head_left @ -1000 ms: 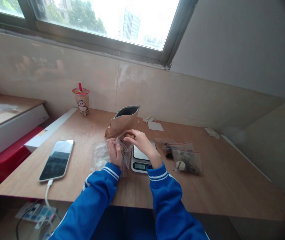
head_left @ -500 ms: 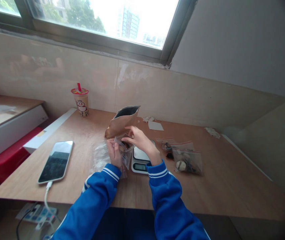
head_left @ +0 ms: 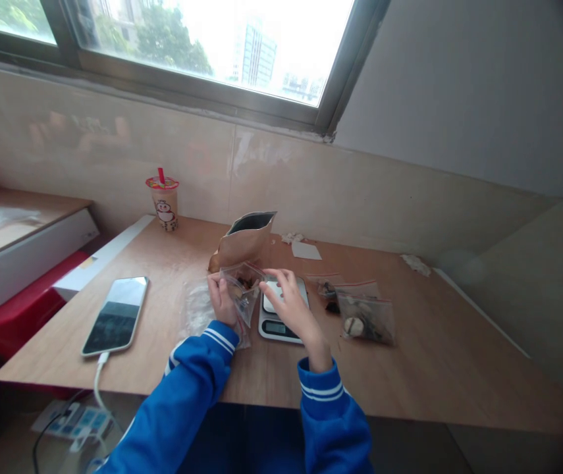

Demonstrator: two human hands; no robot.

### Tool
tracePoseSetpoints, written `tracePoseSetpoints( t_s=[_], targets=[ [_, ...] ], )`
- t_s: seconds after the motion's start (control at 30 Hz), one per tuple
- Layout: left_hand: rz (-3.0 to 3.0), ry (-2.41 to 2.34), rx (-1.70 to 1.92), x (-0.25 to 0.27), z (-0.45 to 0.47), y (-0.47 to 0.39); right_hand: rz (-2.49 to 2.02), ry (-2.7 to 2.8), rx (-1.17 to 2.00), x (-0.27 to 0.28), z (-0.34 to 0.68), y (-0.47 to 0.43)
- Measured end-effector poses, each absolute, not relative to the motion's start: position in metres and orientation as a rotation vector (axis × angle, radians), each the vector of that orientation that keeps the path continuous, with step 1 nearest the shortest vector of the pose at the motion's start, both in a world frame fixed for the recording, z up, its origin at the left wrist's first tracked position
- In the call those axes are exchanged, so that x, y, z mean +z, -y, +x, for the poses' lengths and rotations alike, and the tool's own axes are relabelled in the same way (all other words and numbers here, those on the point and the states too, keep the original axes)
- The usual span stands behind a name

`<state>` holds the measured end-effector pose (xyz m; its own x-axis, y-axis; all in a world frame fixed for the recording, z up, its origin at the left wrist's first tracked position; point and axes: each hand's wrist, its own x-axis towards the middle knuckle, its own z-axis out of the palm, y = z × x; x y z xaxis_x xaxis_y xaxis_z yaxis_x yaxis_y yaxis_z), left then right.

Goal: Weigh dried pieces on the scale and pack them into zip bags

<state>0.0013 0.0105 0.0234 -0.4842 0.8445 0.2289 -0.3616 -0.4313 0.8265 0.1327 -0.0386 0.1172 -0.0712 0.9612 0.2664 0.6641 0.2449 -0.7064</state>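
Observation:
My left hand (head_left: 222,301) is closed on the side of a clear zip bag (head_left: 249,303) with dark dried pieces inside. My right hand (head_left: 290,308) hovers over the kitchen scale (head_left: 272,328), thumb and fingers spread beside the bag's right edge; whether the fingertips touch the bag I cannot tell. The hand covers part of the scale's pale plate. Behind the bag, a brown kraft pouch (head_left: 244,242) stands with its mouth open. Flat clear plastic bags (head_left: 197,308) lie under and left of my left hand.
Filled zip bags (head_left: 373,319) lie right of the scale. A phone (head_left: 116,316) on a charging cable (head_left: 97,382) is at the left. A drink cup with a straw (head_left: 165,205) stands at the back left. White paper (head_left: 305,251) lies near the wall.
My right hand has drawn back from the bag's mouth, to the right and over the scale, with its fingers spreading. My left hand keeps its hold, and the bag is opened wider.

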Motion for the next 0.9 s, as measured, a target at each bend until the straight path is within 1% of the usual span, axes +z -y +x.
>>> tracePoseSetpoints(
  t_s=[0.13, 0.37, 0.57, 0.7, 0.8, 0.9],
  targets=[
    [0.934, -0.994, 2.026, 0.026, 0.0, -0.003, -1.408, 1.869, 0.611, 0.111, 0.121, 0.058],
    [1.275, -1.124, 2.076, 0.031, -0.007, 0.016, -1.372, 1.844, 0.454, 0.14, 0.12, 0.064],
    [1.266, -1.12, 2.127, 0.038, -0.003, 0.022, -1.434, 2.053, 0.504, 0.144, 0.115, 0.071],
    [1.363, -1.118, 2.093, 0.038, -0.004, 0.028, -1.48, 1.842, 0.417, 0.143, 0.116, 0.067],
    [1.234, -1.132, 2.013, 0.035, -0.006, 0.034, -1.434, 1.712, 0.342, 0.149, 0.122, 0.066],
    [0.851, -0.944, 1.739, 0.035, -0.005, 0.041, -1.285, 1.692, 0.398, 0.152, 0.124, 0.068]
  ],
)
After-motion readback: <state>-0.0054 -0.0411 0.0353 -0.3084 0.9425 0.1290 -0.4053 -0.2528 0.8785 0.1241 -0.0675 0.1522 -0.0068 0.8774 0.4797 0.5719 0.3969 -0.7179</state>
